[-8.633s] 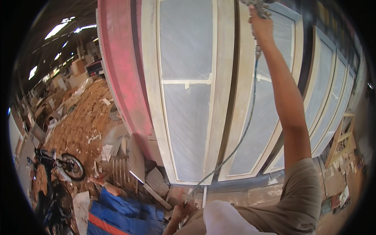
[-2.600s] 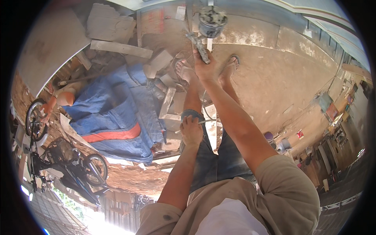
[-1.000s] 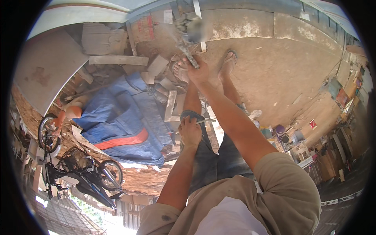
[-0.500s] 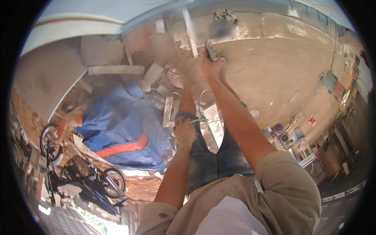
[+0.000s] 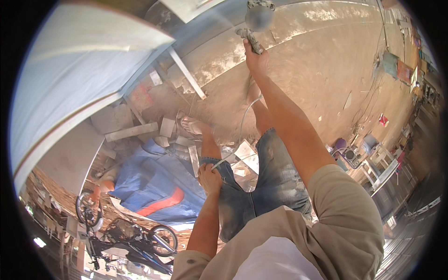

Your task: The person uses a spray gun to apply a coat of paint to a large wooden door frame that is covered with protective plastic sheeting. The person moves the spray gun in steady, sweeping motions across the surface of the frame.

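Raised higher — right hand [image 5: 255,58] gripping spray gun [image 5: 254,21]

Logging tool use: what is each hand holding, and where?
Right hand grips the paint-crusted spray gun by its handle; left hand holds its thin grey hose mid-length.

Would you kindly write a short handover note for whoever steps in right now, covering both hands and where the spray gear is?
Right hand: raised out in front, shut around the grip of the spray gun, whose cup looks blurred at the top of the view.
Left hand: low by the thigh, closed on the hose, which curves up towards the gun.
Nearby: pale panel at the left, wood offcuts and a blue tarp on the dusty floor.
Done: gun and hose are both in hand.
Left: I cannot tell how much of the panel has been sprayed.
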`<state>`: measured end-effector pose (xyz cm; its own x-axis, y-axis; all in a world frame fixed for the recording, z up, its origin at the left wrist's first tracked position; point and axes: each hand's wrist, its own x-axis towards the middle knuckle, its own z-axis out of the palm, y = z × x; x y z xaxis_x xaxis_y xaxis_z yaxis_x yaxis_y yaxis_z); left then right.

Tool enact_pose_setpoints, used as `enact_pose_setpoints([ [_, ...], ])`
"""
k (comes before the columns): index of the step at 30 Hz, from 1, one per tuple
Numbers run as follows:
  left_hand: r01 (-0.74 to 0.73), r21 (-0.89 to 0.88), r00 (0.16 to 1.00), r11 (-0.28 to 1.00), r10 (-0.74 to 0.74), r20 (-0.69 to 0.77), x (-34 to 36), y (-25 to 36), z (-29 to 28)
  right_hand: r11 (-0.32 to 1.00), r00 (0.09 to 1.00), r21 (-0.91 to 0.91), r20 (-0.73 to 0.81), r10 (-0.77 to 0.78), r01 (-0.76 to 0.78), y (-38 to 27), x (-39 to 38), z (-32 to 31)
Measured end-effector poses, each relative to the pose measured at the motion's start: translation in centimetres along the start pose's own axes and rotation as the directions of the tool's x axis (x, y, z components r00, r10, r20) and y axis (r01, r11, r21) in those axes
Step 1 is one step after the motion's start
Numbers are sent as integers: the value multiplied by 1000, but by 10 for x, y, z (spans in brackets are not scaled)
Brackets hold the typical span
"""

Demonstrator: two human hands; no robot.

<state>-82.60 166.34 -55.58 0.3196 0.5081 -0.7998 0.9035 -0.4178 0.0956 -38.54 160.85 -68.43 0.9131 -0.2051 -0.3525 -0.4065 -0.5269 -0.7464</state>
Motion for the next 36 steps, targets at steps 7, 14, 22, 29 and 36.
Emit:
enact_pose_setpoints([
  [7, -35, -46, 999, 998, 37, 32, -14, 16, 33, 999, 969, -29, -241, -47, 42, 1, 107, -51],
  [14, -56, -74, 989, 996, 65, 135, -34, 4, 35, 1000, 966, 2, -260, -7, 8, 9, 137, -87],
  [22, 6, -112, 966, 994, 23, 256, -46, 14, 20, 997, 992, 15, 102, 77, -79, 11, 64, -79],
  [29, -25, -93, 967, 995, 48, 249, -46, 15, 22, 999, 989, 2, 135, 53, -54, 17, 62, -84],
  [36, -53, -88, 965, 995, 74, 251, -47, 9, 28, 997, 983, 59, -176, -42, 54, 31, 123, -98],
])
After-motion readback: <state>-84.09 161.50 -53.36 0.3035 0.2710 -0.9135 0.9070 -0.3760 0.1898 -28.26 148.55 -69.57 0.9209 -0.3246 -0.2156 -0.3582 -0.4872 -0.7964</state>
